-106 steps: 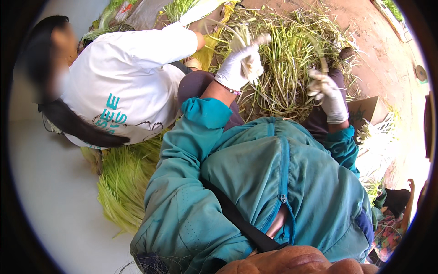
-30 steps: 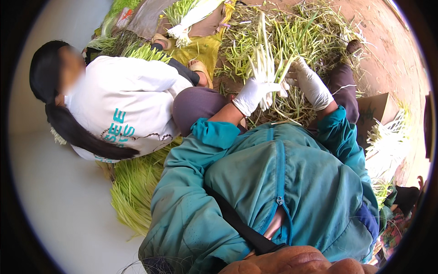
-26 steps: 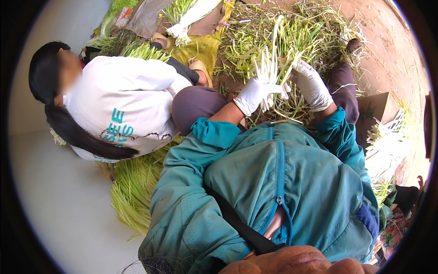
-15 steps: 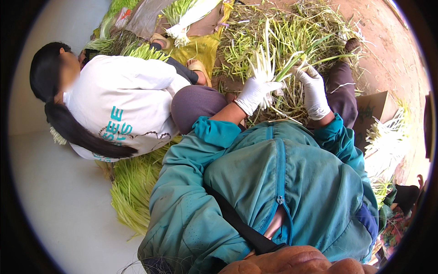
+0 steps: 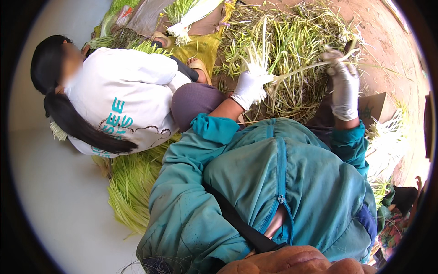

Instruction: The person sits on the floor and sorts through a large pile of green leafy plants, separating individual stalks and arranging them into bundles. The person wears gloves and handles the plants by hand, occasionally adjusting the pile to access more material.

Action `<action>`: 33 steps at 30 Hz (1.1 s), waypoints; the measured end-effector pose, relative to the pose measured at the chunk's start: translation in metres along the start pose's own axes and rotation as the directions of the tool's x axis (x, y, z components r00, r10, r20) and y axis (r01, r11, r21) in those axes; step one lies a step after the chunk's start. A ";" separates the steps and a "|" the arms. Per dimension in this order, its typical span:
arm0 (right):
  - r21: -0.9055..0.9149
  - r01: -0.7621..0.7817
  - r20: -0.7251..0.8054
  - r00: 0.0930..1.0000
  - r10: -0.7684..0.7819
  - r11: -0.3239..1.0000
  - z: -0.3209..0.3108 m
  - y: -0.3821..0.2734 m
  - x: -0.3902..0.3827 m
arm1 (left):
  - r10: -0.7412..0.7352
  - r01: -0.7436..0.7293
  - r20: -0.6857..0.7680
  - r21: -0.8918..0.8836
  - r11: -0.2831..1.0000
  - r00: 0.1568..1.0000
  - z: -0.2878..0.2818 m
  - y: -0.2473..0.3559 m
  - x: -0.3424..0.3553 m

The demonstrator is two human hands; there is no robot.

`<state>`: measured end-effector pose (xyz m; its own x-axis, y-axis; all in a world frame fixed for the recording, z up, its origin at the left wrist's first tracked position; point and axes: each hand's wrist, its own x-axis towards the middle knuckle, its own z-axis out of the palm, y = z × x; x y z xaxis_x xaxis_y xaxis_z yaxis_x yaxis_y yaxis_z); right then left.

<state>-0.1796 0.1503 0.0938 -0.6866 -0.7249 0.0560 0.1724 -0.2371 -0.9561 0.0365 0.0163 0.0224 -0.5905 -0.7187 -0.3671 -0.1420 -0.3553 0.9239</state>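
Observation:
My left hand [image 5: 249, 89], in a white glove, is closed around a small bunch of long white-stemmed chive-like shoots [image 5: 257, 59], whose pale stems point away from me. My gloved right hand [image 5: 345, 89] is further right, its fingers soiled and smeared by motion. A thin pale leaf strand [image 5: 303, 70] stretches from beside my left hand to the right fingers, which grip it. Beneath both hands spreads a heap of loose green and yellowed leaves [image 5: 296, 36].
A person in a white top [image 5: 123, 96] sits close on my left. Long green shoots [image 5: 132, 192] lie behind that person. A tied white-stemmed bundle [image 5: 182, 29] rests on yellow sheeting [image 5: 198, 50]. At right are a cardboard box [image 5: 375, 106] and more white-stemmed shoots [image 5: 388, 137].
My right hand has moved right, away from my left, drawing out the leaf strand. The left hand has shifted slightly left, still holding its bunch. Green leaves beside the bunch no longer show there.

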 end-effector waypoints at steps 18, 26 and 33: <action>0.379 0.253 -0.022 0.964 -0.265 0.890 -0.271 -0.121 0.048 | 0.017 -0.259 0.259 0.965 0.035 0.966 -0.019 -0.002 0.007; 0.190 0.265 -0.149 0.960 -0.239 0.945 -0.206 -0.084 0.030 | -0.129 -0.171 0.401 0.630 0.758 0.907 -0.037 -0.028 0.028; -0.369 0.009 0.037 0.999 0.005 0.929 -0.012 -0.010 -0.030 | 0.212 -0.433 0.382 0.842 0.322 0.900 -0.034 0.004 0.014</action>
<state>-0.1691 0.1825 0.0981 -0.6590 -0.7496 0.0615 -0.1063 0.0118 -0.9943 0.0546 -0.0158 0.0169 -0.8646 -0.4937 -0.0931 -0.4588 0.7004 0.5468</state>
